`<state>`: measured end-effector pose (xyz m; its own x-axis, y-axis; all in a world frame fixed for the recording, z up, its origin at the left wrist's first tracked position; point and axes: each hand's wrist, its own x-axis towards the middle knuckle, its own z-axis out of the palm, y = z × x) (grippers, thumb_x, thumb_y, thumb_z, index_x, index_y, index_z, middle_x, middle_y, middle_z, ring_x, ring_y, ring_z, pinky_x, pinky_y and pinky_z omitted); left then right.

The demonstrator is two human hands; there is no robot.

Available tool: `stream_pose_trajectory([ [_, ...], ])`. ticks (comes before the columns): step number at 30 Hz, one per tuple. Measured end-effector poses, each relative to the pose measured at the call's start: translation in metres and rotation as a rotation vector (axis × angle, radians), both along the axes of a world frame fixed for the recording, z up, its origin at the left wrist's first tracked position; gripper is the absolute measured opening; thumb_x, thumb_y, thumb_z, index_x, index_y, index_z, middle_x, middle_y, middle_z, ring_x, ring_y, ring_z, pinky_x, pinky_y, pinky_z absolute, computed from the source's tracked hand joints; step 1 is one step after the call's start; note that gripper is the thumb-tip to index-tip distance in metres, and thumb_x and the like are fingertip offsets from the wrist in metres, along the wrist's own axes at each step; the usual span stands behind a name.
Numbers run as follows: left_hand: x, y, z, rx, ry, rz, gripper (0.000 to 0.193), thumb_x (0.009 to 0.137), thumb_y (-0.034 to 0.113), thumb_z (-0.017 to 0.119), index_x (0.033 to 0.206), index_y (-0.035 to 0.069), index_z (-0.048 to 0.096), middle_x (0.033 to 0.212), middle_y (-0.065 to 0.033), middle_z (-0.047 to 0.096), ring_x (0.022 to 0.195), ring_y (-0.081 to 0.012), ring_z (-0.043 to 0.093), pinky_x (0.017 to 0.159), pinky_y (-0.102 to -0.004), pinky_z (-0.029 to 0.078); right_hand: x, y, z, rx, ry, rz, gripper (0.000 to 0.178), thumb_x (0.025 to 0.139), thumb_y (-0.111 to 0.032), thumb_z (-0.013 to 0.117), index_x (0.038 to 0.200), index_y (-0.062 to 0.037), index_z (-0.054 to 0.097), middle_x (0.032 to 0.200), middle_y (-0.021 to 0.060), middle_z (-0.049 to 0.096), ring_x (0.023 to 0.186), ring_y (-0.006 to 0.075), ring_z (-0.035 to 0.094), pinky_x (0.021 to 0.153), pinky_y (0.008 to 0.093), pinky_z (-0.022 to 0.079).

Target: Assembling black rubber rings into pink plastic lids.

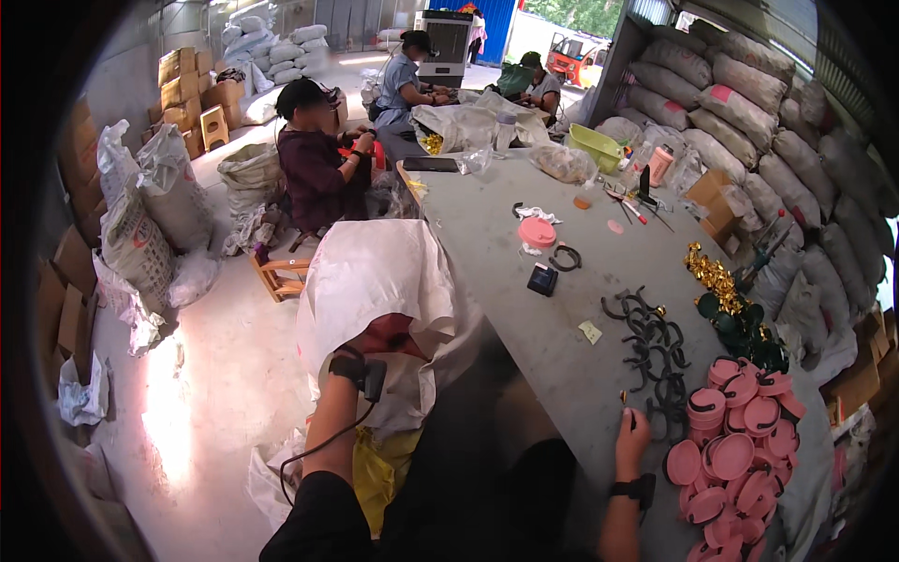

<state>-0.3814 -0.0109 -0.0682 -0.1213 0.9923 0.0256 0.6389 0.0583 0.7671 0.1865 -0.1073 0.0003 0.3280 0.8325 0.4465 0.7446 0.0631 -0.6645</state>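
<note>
My left hand [346, 354] reaches into the mouth of a large white woven sack [375, 258], and its fingers are hidden there. Something reddish [386, 335] shows dimly inside the opening. Over the table's near edge, my right hand [632, 436] is closed, with a small gold-coloured piece [625, 398] at its fingertips. Right beside it lie several dark curved handles [646, 337] in a loose group. Pink round lids [730, 456] with dark handles are heaped to its right. Behind them sit dark green parts [744, 328] and gold-coloured pieces [712, 272].
On the grey table [506, 220] are a pink lid [537, 232], a small black box [542, 279], a black ring [566, 258] and a green basin [595, 148]. Co-workers sit at the far left side and end. Stacked sacks [740, 112] line the right wall.
</note>
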Motion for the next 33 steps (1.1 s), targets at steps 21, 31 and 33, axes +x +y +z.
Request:
stream_pose_trajectory([
  [21,-0.012,-0.015,-0.01,0.211,-1.504,0.374,0.032,0.091,0.025,0.05,0.117,0.005,0.051,0.117,-0.0136,0.056,0.109,-0.0319,0.055,0.097,-0.0505,0.043,-0.016,0.004,0.002,-0.121,0.108,0.135,0.028,0.092,-0.024,0.056,0.098,0.0025,0.063,0.092,0.0187,0.064,0.086,0.0346,0.06,0.076,0.039,0.046],
  [31,0.106,-0.053,0.031,0.184,-1.284,0.377,0.038,0.084,0.011,0.055,0.121,0.004,0.046,0.109,-0.01,0.055,0.098,-0.027,0.061,0.078,-0.0463,0.056,-0.011,-0.007,0.013,-0.12,-0.013,0.079,0.024,0.09,-0.02,0.059,0.094,0.0035,0.063,0.086,0.0201,0.064,0.081,0.035,0.061,0.073,0.0394,0.046],
  [33,0.116,-0.072,0.035,0.155,-1.184,0.323,0.041,0.082,0.011,0.055,0.121,0.003,0.046,0.108,-0.0101,0.056,0.097,-0.0252,0.061,0.074,-0.0431,0.058,-0.014,-0.009,0.015,-0.147,0.035,0.115,0.024,0.09,-0.022,0.058,0.094,0.0007,0.064,0.089,0.0177,0.064,0.084,0.0343,0.06,0.078,0.0397,0.043],
])
